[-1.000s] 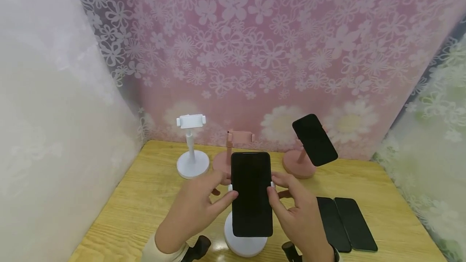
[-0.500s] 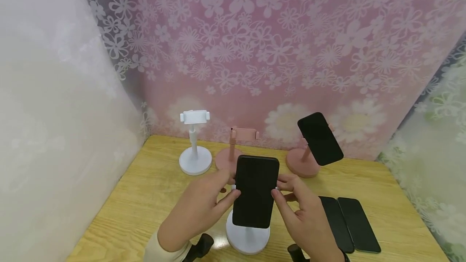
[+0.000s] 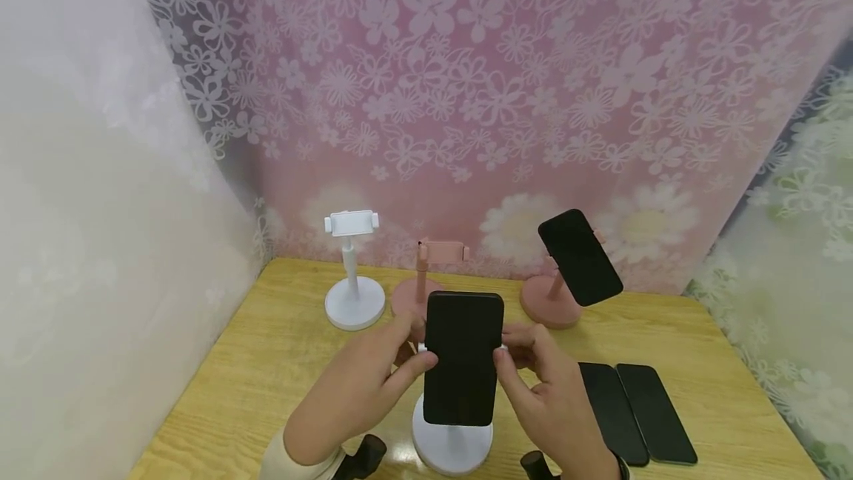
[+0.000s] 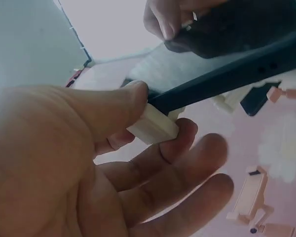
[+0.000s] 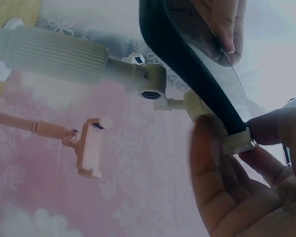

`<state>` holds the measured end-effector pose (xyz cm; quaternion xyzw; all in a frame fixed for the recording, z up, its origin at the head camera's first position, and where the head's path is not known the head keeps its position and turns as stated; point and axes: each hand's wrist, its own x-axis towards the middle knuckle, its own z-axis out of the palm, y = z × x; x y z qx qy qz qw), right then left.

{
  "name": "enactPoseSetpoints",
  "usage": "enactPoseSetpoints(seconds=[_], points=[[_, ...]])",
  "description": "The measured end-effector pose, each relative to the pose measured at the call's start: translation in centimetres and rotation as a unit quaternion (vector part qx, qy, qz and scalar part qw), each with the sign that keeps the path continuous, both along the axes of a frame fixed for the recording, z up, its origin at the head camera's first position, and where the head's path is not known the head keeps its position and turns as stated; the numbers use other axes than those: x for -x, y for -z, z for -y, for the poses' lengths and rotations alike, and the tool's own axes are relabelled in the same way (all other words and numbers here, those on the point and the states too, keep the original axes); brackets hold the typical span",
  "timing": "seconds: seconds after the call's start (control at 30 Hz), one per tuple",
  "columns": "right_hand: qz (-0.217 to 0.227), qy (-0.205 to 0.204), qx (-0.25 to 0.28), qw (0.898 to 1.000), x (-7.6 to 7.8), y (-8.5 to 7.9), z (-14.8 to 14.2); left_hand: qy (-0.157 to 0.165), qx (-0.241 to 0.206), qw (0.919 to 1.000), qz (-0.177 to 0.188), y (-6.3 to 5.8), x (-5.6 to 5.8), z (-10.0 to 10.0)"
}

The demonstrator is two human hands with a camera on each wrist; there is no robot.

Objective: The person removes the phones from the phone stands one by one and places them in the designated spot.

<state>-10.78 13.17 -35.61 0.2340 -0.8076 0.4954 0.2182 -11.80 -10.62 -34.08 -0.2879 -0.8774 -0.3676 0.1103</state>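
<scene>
Behind the black phone (image 3: 463, 360), we can't see most of the clip (image 4: 155, 123) & pole (image 5: 59, 54) of the white stand (image 3: 453, 454) in the head view; both wrist views cut the phone off. Our L hand (image 3: 365, 382) & R hand (image 3: 552, 395) each pinch an end of the clip, & the phone stands long way up btwn them. It's flat & shiny w/ round corners. The pole has ridges; the foot (image 3: 433, 450) is a smooth disc on a wood table (image 3: 266, 361).
</scene>
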Motion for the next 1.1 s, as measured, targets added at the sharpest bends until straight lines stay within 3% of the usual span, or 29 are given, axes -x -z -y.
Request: enactPoseSetpoints(seconds=[0.1, 0.3, 0.6, 0.77, 0.93, 1.1], points=[[0.025, -0.020, 0.013, 0.999, 0.11, 0.18, -0.21, -0.005, 0.004, 1.0000, -0.004, 0.08, -0.09, -0.05], [0.089, -0.042, 0.025, 0.995, -0.20, 0.26, -0.54, -0.008, -0.033, 0.9994, 0.011, 0.11, -0.51, -0.50], [0.114, -0.085, 0.049, 0.989, 0.14, 0.17, -0.72, 0.019, -0.090, 0.9951, 0.034, -0.12, -0.66, -0.83], [0.083, -0.074, -0.003, 0.994, 0.21, -0.01, -0.83, 0.035, -0.085, 0.9942, 0.055, -0.27, -0.68, -0.68], [0.041, -0.039, -0.051, 0.997, 0.00, -0.47, -0.88, 0.032, -0.049, 0.9977, 0.033, -0.24, -0.11, -0.67], [0.028, 0.001, -0.060, 0.998, -0.62, -0.59, -0.77, 0.019, -0.049, 0.9960, 0.072, -0.24, -0.04, -0.58]])
